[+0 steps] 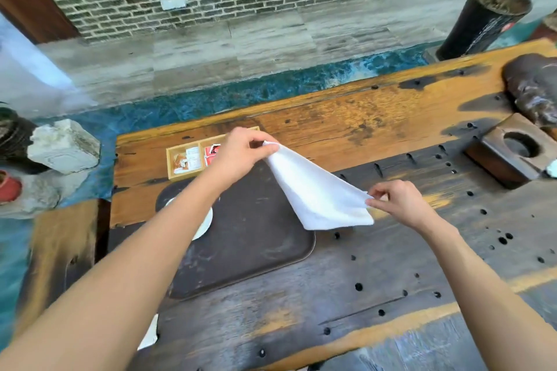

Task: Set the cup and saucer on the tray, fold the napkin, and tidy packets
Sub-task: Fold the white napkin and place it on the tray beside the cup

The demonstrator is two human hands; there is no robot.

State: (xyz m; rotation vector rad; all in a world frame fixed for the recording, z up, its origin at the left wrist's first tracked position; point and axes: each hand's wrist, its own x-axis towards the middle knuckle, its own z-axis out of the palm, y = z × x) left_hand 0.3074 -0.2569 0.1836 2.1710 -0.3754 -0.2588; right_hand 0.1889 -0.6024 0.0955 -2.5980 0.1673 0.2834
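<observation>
A white napkin hangs in the air above the right edge of the dark brown tray. My left hand pinches its upper corner. My right hand pinches its lower right corner. A white saucer lies on the tray's left part, mostly hidden under my left forearm; no cup shows. Behind the tray stands a small wooden box with two compartments holding several white, orange and red packets.
The table is worn wood with many small holes. A wooden block with a round hole sits at the right, with a dark lump behind it. White stones lie off the left edge. A white scrap peeks under my left arm.
</observation>
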